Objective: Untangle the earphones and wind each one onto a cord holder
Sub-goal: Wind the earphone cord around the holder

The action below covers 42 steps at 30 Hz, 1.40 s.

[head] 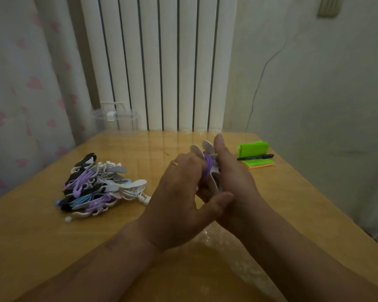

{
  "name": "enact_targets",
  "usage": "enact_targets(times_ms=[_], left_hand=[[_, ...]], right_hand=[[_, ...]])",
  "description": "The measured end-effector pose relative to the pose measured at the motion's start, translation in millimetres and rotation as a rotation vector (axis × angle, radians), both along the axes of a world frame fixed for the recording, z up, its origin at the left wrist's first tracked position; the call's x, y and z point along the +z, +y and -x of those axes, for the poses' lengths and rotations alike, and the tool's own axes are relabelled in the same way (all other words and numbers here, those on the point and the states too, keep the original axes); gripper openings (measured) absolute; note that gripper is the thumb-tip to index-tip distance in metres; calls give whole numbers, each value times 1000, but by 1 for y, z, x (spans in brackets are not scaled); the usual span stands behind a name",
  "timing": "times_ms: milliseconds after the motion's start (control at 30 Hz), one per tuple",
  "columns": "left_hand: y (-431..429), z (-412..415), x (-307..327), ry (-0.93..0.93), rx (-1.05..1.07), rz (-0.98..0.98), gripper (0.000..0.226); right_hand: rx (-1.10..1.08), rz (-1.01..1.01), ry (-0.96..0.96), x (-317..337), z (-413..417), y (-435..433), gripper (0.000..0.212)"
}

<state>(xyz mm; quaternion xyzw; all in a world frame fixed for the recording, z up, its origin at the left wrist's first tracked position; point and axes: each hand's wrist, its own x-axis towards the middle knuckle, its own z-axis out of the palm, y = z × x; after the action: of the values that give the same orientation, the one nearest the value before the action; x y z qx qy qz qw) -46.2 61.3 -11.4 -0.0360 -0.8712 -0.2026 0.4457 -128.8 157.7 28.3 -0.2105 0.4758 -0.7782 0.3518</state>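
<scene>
Left hand (179,192), right hand (234,182): cord holder (206,148) between, sticking above grip.

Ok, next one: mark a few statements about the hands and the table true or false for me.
1. The left hand and right hand together hold a white cord holder wound with purple cord. True.
2. The earphone pile lies to the right of the hands. False: it lies to their left.
3. A black marker lies on the sticky-note pad. True.
4. The clear container stands at the table's near edge. False: it stands at the far edge.
</scene>
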Motion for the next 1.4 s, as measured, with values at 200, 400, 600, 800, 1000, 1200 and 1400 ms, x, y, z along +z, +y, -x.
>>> enact_targets(times_ms=[200,400,600,800,1000,1200,1400], left_hand=[[-6,-3,3,-199,-51,-100,40],[-20,-10,9,-255,-262,-858,42],[-25,-10,14,-283,-644,-1325,34],[-31,-12,11,-374,-764,-1368,41],[-32,-10,13,-396,-645,-1364,40],[-27,-8,10,-372,-492,-1388,39],[-23,-10,13,-379,-452,-1332,24]], right_hand=[[198,-126,-126,-7,24,3,47],[90,-320,853,-9,39,10,32],[43,-115,967,-12,28,10,13],[105,-136,938,-12,26,8,17],[139,-186,862,-13,41,9,11],[90,-260,966,-19,38,5,10],[31,-271,1032,-16,37,3,12]])
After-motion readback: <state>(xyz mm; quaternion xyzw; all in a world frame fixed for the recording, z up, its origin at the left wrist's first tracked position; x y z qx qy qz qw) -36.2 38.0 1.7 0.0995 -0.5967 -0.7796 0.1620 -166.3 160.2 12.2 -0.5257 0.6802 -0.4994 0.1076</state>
